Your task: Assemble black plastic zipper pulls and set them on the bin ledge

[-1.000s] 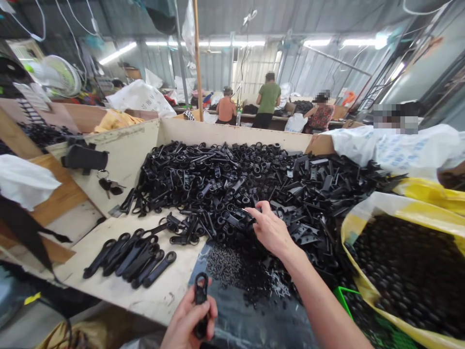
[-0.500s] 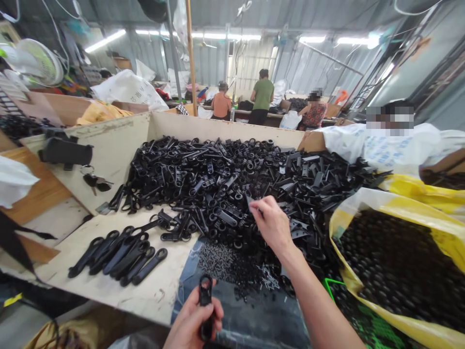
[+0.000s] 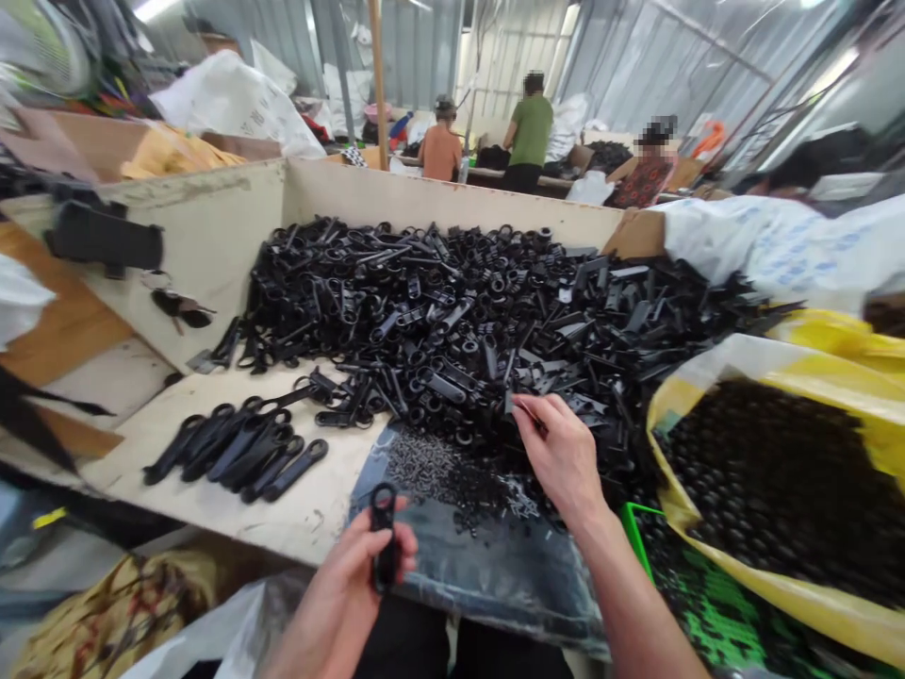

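The left hand (image 3: 353,589) grips a handle (image 3: 384,533) upright; the right hand (image 3: 562,453) pinches a small piece (image 3: 512,404) at the pile (image 3: 452,311) ahead. Lifting it clear calls for a steady pinch.

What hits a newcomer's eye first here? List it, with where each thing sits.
A huge heap of black plastic loop-ended parts fills the pale wooden bin across the middle. At right, a yellow plastic sack brims with small dark pieces. At the bottom, the left hand grips one black ring-topped plastic part; the right hand touches the heap's near edge.
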The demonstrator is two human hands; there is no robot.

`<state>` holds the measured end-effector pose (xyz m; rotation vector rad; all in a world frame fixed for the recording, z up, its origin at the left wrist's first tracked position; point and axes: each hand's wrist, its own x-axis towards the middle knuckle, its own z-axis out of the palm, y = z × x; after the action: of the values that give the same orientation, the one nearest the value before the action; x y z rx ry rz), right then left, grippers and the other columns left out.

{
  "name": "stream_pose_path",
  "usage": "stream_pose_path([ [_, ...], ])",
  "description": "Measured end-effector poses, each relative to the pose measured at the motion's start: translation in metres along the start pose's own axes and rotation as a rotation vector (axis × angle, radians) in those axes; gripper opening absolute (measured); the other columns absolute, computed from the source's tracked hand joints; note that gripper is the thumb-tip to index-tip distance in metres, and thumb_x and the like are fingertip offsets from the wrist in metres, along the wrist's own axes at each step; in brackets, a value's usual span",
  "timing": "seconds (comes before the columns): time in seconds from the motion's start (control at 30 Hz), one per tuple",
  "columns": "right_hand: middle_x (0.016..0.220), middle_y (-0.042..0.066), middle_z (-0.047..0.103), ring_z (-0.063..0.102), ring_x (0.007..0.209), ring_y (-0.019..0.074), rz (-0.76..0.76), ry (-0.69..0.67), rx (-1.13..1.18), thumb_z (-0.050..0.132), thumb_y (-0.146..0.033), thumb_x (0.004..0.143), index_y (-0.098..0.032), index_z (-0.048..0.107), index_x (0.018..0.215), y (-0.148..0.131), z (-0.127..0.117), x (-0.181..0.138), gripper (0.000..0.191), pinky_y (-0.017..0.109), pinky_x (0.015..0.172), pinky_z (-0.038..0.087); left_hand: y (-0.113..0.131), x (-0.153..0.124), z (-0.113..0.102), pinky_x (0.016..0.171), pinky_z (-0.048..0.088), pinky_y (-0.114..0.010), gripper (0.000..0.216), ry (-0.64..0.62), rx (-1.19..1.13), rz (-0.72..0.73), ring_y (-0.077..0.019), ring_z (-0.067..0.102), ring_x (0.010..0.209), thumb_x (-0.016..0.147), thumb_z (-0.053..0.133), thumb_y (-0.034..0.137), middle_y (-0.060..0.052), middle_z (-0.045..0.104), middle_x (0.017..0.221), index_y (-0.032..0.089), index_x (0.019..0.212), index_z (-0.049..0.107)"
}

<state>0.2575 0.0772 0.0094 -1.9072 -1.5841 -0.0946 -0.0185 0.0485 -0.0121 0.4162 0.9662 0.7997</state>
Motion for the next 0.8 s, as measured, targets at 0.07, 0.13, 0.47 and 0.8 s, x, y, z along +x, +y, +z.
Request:
stream_pose_path([
  [0.07, 0.091, 0.006, 0.067, 0.065, 0.075, 0.0182, 0.054, 0.083, -0.014, 0.041, -0.036, 0.105, -0.019, 0.071, 0.104, 0.010, -0.017, -0.021, 0.035, 0.028, 0.069, 0.050, 0.000, 0.006, -0.007, 0.062, 0.044, -0.027, 0.046, 0.035, 0.038, 0.011, -0.0168, 0.062, 0.064, 0.068, 0.085, 0.031, -0.002, 0.071, 0.074, 0.016, 0.107, 0.068],
  [0.13, 0.091, 0.007, 0.066, 0.064, 0.074, 0.0182, 0.078, 0.112, -0.034, 0.041, -0.036, 0.106, -0.018, 0.071, 0.102, 0.016, -0.030, -0.041, 0.035, 0.028, 0.066, 0.050, -0.002, 0.011, -0.008, 0.061, 0.044, -0.027, 0.047, 0.043, 0.061, 0.005, -0.0164, 0.061, 0.061, 0.066, 0.087, 0.031, -0.002, 0.070, 0.072, 0.016, 0.106, 0.068],
  [0.47, 0.084, 0.002, 0.063, 0.060, 0.061, 0.0130, -0.020, -0.095, -0.125, 0.049, -0.022, 0.100, -0.024, 0.073, 0.088, 0.005, -0.004, -0.044, 0.026, 0.024, 0.052, 0.035, -0.024, 0.005, 0.025, 0.057, 0.043, -0.025, 0.057, -0.047, 0.136, 0.027, -0.0150, 0.060, 0.057, 0.063, 0.090, 0.045, -0.002, 0.070, 0.067, 0.016, 0.106, 0.067],
  [0.8, 0.083, 0.003, 0.071, 0.067, 0.071, 0.0142, -0.258, -0.018, 0.318, 0.052, -0.019, 0.101, -0.021, 0.067, 0.096, -0.027, -0.035, -0.056, 0.016, 0.023, 0.065, 0.053, -0.010, -0.013, 0.031, 0.057, 0.047, -0.023, 0.042, -0.016, -0.044, -0.249, -0.0135, 0.062, 0.061, 0.071, 0.089, 0.035, -0.004, 0.071, 0.075, 0.014, 0.104, 0.072],
])
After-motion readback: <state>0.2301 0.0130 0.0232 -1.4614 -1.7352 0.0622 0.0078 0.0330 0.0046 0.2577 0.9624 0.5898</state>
